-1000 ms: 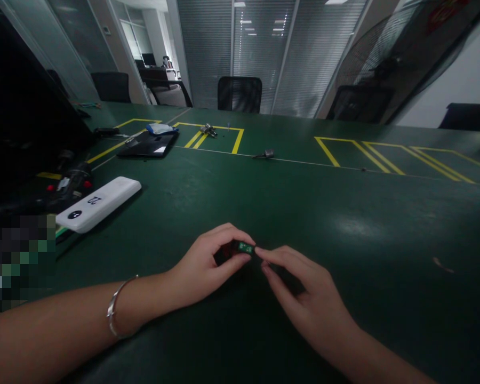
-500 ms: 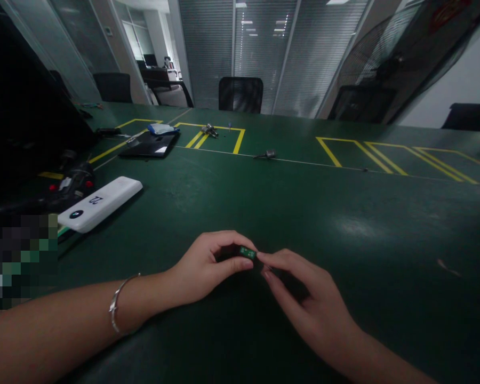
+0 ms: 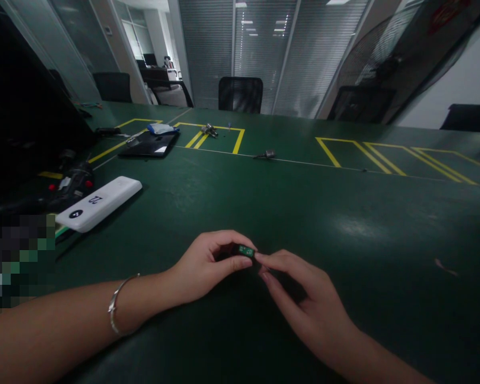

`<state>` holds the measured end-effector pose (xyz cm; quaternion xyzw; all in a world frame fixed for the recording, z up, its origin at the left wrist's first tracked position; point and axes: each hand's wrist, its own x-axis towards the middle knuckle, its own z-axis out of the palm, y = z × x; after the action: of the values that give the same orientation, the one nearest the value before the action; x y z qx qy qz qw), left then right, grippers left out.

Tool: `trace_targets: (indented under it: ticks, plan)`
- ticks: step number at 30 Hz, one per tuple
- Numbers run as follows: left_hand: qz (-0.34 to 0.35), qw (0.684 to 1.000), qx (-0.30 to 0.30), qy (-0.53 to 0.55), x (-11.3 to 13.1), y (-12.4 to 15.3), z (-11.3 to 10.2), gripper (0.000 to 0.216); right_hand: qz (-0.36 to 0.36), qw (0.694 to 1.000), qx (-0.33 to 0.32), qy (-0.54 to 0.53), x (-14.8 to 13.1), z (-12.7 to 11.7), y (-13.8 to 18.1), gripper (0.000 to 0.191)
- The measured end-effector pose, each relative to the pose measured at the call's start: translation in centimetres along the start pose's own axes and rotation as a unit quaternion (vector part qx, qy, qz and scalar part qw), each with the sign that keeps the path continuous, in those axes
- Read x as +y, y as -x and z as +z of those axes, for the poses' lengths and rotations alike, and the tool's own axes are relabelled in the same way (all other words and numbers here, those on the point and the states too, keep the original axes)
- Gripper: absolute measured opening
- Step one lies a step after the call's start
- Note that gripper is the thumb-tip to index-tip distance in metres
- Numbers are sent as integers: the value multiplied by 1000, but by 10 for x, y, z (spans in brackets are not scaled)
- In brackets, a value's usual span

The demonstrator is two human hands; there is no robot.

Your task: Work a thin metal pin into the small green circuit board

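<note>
A small green circuit board (image 3: 246, 250) with pale markings and a dark edge is pinched between the thumb and fingers of my left hand (image 3: 208, 264), above the table. My right hand (image 3: 304, 288) comes in from the right, its index fingertip touching the board's right end. Its thumb is bent in close below that fingertip. Whatever lies between those two tips is too small and dim to name. Part of the board is hidden by the left fingers.
On the green table (image 3: 240, 197), a white power bank (image 3: 100, 204) marked 22 lies at left, near a dark device (image 3: 74, 181) with red knobs. Farther back are a black tablet-like slab (image 3: 150, 144), metal parts (image 3: 210, 130), a small motor-like part (image 3: 268, 154) and yellow tape outlines.
The circuit board has tilted slightly and moved a little left. My right fingertips have shifted slightly left with it.
</note>
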<state>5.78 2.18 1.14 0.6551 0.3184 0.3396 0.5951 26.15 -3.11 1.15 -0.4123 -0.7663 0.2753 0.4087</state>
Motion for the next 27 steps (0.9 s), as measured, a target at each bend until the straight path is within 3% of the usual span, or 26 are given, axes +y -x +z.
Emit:
trace_targets:
  ticks: [12,18,27]
  plan:
    - [-38,993,-20,111,-3,-1,0,17,21,999,15,-31,2,4,3,33]
    - [-38,997,46,50,-5,-2,1,24,53,999,3,-8,1,3,3,27]
    - [-40,997,27,60,-4,-2,1,25,44,999,-16,-17,-2,1,0,24]
